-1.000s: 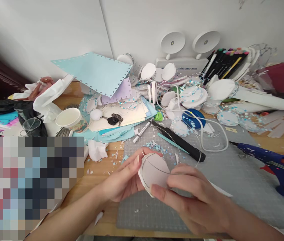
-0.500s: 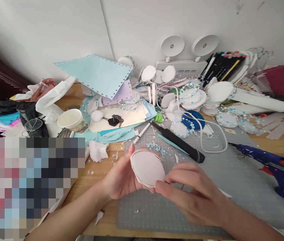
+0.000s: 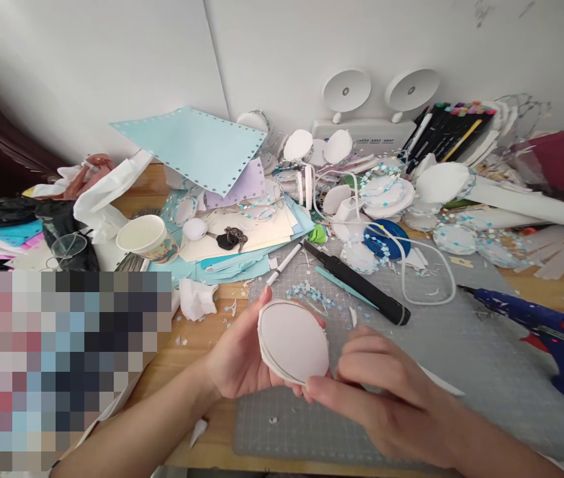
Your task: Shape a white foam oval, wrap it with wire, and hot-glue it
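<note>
My left hand [image 3: 239,358] cups a white oval disc [image 3: 292,342] from the left and below, its thumb up along the left edge. A thin, rough band runs around the disc's rim. My right hand [image 3: 394,392] is at the lower right of the disc. Its thumb tip touches the rim there, while the other fingers are curled and stand apart from the thumb. Both hands are above a grey cutting mat [image 3: 302,431]. Small blue and white star-shaped bits [image 3: 306,292] lie on the mat just beyond the disc.
A blue glue gun [image 3: 535,318] lies at the right. Beyond the hands are a black tool [image 3: 361,285], a white marker [image 3: 284,264] and a white cable [image 3: 431,302]. Decorated white discs [image 3: 386,189] pile up at the back. A paper cup [image 3: 150,242] stands left, near blue paper [image 3: 187,146].
My right hand's fingers have drawn back a little from the disc's rim, while the thumb remains on it. The disc has tilted slightly in my left hand.
</note>
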Action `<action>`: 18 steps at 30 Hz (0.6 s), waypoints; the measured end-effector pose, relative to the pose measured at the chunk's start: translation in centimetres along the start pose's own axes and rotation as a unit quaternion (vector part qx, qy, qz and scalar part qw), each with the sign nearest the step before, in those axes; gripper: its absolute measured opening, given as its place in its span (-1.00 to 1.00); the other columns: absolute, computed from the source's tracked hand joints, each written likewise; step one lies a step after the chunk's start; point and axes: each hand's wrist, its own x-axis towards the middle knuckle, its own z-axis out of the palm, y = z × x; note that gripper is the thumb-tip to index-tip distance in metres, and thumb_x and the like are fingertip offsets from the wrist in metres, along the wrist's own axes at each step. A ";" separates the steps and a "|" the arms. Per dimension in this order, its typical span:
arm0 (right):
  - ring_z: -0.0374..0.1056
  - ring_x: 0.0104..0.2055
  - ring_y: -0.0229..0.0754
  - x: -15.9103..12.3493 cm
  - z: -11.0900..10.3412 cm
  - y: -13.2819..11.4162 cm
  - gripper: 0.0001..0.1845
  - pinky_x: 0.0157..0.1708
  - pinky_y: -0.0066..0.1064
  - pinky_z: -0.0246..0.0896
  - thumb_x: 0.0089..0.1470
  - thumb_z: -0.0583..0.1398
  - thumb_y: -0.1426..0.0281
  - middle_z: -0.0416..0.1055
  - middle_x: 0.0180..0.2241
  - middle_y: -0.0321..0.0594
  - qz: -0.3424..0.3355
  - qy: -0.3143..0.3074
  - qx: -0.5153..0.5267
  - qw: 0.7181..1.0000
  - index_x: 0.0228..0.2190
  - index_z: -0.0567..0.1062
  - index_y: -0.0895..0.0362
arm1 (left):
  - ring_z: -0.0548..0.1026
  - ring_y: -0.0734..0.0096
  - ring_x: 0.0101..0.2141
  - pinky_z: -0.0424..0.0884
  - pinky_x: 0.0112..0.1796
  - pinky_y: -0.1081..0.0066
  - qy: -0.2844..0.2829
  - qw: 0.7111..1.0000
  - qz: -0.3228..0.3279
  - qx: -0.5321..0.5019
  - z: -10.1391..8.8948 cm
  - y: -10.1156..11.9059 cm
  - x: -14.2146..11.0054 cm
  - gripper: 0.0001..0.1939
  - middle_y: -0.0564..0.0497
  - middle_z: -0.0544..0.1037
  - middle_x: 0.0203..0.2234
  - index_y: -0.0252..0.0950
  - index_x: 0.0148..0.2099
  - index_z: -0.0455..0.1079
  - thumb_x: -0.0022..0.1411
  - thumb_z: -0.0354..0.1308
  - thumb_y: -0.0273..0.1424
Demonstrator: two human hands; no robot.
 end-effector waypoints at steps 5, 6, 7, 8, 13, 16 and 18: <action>0.31 -0.27 -0.32 0.3 0.0 0.2 -0.66 -0.21 -0.45 0.29 0.16 0.05 0.62 0.40 -0.36 -0.27 0.002 0.018 0.035 0.999 -0.05 0.40 0.20 | 0.59 0.28 -0.48 0.44 -0.53 0.51 -0.025 0.999 -0.013 -0.024 -0.1 -0.1 0.0 -0.28 -0.17 0.58 -0.45 -0.49 -0.01 0.35 0.23 -0.15 0.10; 0.32 -0.27 -0.32 0.3 0.0 0.2 -0.66 -0.20 -0.46 0.28 0.15 0.05 0.62 0.40 -0.36 -0.27 0.003 0.023 0.037 0.999 -0.06 0.41 0.21 | 0.59 0.28 -0.47 0.45 -0.53 0.51 -0.026 0.999 -0.013 -0.025 -0.1 0.0 0.0 -0.28 -0.17 0.58 -0.45 -0.49 -0.01 0.35 0.23 -0.15 0.10; 0.32 -0.27 -0.32 0.4 0.0 0.3 -0.67 -0.19 -0.46 0.28 0.15 0.06 0.63 0.41 -0.36 -0.26 0.003 0.025 0.039 0.999 -0.07 0.42 0.21 | 0.60 0.28 -0.47 0.46 -0.52 0.51 -0.026 0.999 -0.013 -0.028 -0.1 0.0 0.0 -0.29 -0.17 0.58 -0.44 -0.49 -0.01 0.35 0.24 -0.15 0.09; 0.32 -0.28 -0.32 0.4 0.1 0.3 -0.67 -0.18 -0.45 0.27 0.14 0.06 0.63 0.41 -0.36 -0.26 0.002 0.023 0.042 0.999 -0.07 0.42 0.22 | 0.60 0.27 -0.46 0.46 -0.52 0.51 -0.027 0.999 -0.015 -0.033 -0.1 0.0 0.0 -0.29 -0.17 0.59 -0.44 -0.49 0.00 0.35 0.23 -0.15 0.09; 0.32 -0.27 -0.29 0.6 0.2 0.5 -0.70 -0.14 -0.39 0.25 0.17 0.03 0.59 0.42 -0.35 -0.22 -0.012 0.011 0.044 0.999 -0.11 0.45 0.25 | 0.61 0.25 -0.47 0.46 -0.55 0.54 -0.034 0.997 -0.043 -0.055 -0.1 0.2 0.0 -0.29 -0.21 0.60 -0.44 -0.52 -0.02 0.36 0.25 -0.15 0.07; 0.31 -0.25 -0.30 0.6 0.4 0.4 -0.71 -0.13 -0.43 0.25 0.14 0.07 0.59 0.40 -0.35 -0.25 -0.016 0.024 0.023 0.999 -0.12 0.46 0.21 | 0.61 0.24 -0.49 0.45 -0.59 0.55 -0.030 0.996 -0.060 -0.063 0.0 0.2 0.1 -0.24 -0.22 0.61 -0.45 -0.54 -0.01 0.36 0.26 -0.23 0.09; 0.30 -0.24 -0.33 0.5 0.5 0.2 -0.70 -0.13 -0.46 0.23 0.11 0.13 0.59 0.40 -0.36 -0.31 -0.008 0.029 0.009 1.000 -0.11 0.46 0.16 | 0.61 0.24 -0.52 0.42 -0.64 0.56 -0.030 0.994 -0.082 -0.060 0.0 0.2 0.2 -0.21 -0.20 0.61 -0.48 -0.54 0.02 0.35 0.27 -0.27 0.10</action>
